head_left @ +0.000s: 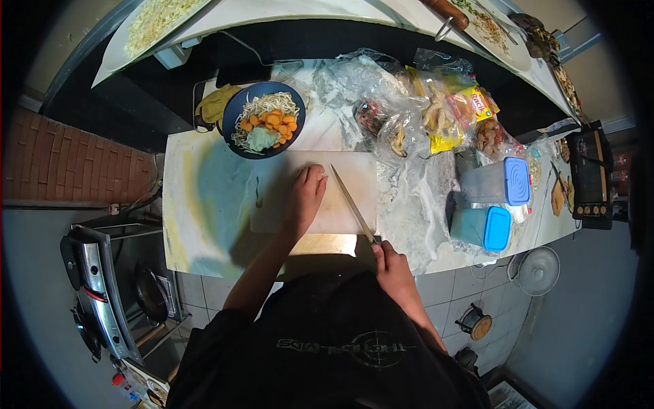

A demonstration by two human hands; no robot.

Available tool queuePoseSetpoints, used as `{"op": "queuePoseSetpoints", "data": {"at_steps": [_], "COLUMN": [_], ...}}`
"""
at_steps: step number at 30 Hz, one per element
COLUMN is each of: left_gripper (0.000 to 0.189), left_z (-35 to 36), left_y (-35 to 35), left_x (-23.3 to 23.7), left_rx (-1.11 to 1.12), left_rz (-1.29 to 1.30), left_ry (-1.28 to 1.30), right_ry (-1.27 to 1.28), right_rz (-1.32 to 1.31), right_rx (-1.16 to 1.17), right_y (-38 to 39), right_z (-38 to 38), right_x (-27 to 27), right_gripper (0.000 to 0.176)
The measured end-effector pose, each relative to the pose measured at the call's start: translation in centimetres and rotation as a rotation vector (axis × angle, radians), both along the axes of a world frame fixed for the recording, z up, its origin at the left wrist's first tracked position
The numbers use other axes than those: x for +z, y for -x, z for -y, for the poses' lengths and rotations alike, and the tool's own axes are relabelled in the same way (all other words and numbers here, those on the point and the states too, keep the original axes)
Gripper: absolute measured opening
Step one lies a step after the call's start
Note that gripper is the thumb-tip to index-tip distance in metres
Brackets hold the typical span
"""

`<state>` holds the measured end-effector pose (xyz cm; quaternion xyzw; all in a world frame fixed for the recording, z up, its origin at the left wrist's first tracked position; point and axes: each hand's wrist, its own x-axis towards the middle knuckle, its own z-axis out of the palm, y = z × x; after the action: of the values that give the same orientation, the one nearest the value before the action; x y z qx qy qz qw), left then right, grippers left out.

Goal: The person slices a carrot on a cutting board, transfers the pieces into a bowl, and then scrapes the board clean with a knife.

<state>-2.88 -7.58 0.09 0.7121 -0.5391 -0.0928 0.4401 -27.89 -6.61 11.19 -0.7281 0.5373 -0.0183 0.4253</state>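
Observation:
A pale cutting board (357,184) lies on the marble-patterned counter. My left hand (308,196) rests on it with fingers curled together; a small pale bit shows at the fingertips, too small to name. My right hand (392,264) is wrapped round the handle of a long knife (353,204) at the board's near right. The blade points away from me over the board, its tip a little right of my left fingers. Behind the board, a dark plate (230,125) holds bean sprouts (276,102), sliced carrots (276,121) and a pale green shredded heap (262,138).
Plastic bags of food (409,109) crowd the back right. Two blue-lidded containers, one upper (487,183) and one lower (477,227), lie at the right. A dark green scrap (259,193) sits on the board's left. A raised shelf (272,20) spans the back.

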Motion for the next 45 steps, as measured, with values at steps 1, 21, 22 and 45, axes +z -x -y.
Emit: {"op": "queuePoseSetpoints", "data": {"at_steps": [1, 21, 22, 45], "left_gripper": [0.021, 0.033, 0.033, 0.034], "left_z": [-0.1, -1.2, -1.2, -1.6], "left_y": [0.1, 2.5, 2.6, 2.7], "left_x": [-0.1, 0.0, -0.1, -0.3], "left_rx": [0.026, 0.112, 0.121, 0.095], "left_rz": [-0.013, -0.094, -0.095, -0.079], "left_ry": [0.02, 0.005, 0.011, 0.07], "right_ry": [0.006, 0.029, 0.007, 0.084], "right_rz": [-0.027, -0.056, -0.045, -0.268], "right_rx": [0.014, 0.053, 0.053, 0.129], "right_y": [-0.1, 0.4, 0.4, -1.0], "right_z": [-0.1, -1.6, -1.6, -1.2], "right_x": [0.1, 0.8, 0.6, -0.6], "right_gripper": [0.035, 0.036, 0.036, 0.033]}}
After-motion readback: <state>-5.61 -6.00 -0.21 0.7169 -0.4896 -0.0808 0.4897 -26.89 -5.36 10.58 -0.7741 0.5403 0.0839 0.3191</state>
